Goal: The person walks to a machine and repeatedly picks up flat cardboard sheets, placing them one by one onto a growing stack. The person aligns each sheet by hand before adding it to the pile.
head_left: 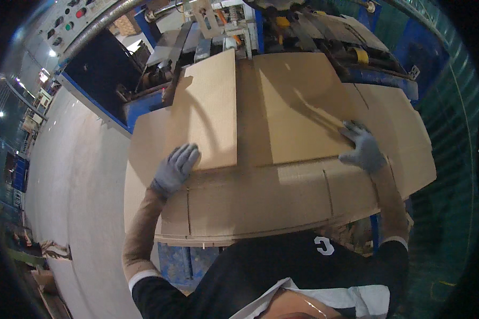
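In front of me lies a stack of flat brown cardboard sheets point(255, 204) with slots cut along the near side. On top is a folded cardboard blank; its left panel point(213, 117) and right panel point(298, 111) lie side by side with a darker strip between them. My left hand point(175, 168), in a grey glove, rests flat at the near left corner of the left panel, fingers stretched out. My right hand point(364, 150), gloved too, lies with spread fingers at the right edge of the right panel. Neither hand grips anything.
Beyond the stack stands a blue machine point(378, 74) with rails and rollers. A control panel point(66, 24) with coloured buttons hangs at the upper left. A grey floor point(64, 186) runs along the left, and a green corrugated wall point(457, 159) borders the right.
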Tool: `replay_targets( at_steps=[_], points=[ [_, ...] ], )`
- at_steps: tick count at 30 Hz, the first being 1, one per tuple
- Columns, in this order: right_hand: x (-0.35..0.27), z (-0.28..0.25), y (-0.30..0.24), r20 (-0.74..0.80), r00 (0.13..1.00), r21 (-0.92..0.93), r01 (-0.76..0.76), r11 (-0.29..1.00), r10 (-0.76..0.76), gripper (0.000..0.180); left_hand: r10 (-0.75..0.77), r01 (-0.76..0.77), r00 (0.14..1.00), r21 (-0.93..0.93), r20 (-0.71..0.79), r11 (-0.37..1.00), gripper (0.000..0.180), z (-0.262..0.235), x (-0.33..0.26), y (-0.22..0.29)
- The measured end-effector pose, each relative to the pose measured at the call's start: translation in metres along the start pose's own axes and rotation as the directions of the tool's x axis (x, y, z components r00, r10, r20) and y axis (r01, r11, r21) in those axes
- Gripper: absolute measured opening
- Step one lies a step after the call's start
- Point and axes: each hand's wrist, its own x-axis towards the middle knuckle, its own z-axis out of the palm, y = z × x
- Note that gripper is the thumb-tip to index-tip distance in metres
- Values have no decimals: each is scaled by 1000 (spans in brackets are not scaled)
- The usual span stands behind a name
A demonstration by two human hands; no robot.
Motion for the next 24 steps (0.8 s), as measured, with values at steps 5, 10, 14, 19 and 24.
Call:
replay_targets(
  at_steps=[5, 10, 14, 19, 24],
  points=[
    [46, 12, 10, -48, 998, -151, -37, 988, 30, 64, -77, 80, 992, 33, -101, 996, 44, 27, 44, -27],
    [65, 43, 27, -153, 988, -221, -65, 973, 32, 52, -215, 221, 970, 43, -111, 974, 52, 45, 60, -35],
    [103, 52, 7, -200, 974, -217, -149, 965, 105, 42, -584, 579, 812, 151, -12, 801, 54, 65, 86, -42],
    [59, 22, -24, -360, 933, -58, 4, 998, -25, 42, -821, 810, 562, -135, -100, 570, 68, 42, 49, -14],
    [-37, 30, -16, -193, 981, -41, 7, 999, -15, 40, -963, 920, -206, -369, -175, -130, 85, -23, -113, 66]
  ],
)
